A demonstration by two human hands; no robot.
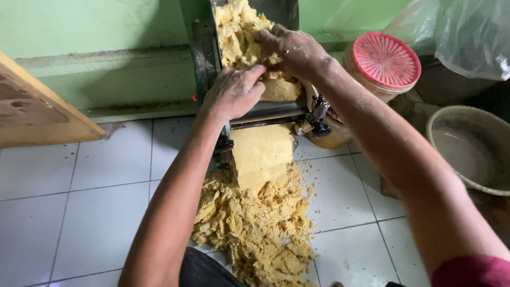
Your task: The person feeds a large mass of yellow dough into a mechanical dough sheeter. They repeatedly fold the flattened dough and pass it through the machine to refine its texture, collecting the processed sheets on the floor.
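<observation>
Upper part of the grey metal dough-rolling machine (204, 58) cut off by the top edge, its rollers hidden behind the floury left hand (234, 91), the floury right hand (293, 49) and the crumbly yellow dough (236, 32) heaped in the chute. Near end of the loose pile of yellow dough crumbs (255, 228) cut off by the bottom edge; round beige bowl (451, 125) and clear crumpled plastic bag (467, 32) cropped at the right edge, pale wooden board (37, 111) cropped at the left. Right fingertips buried in dough, grip not determinable; contents of the amber plastic jar with the pink ribbed lid (385, 61) not discernible.
</observation>
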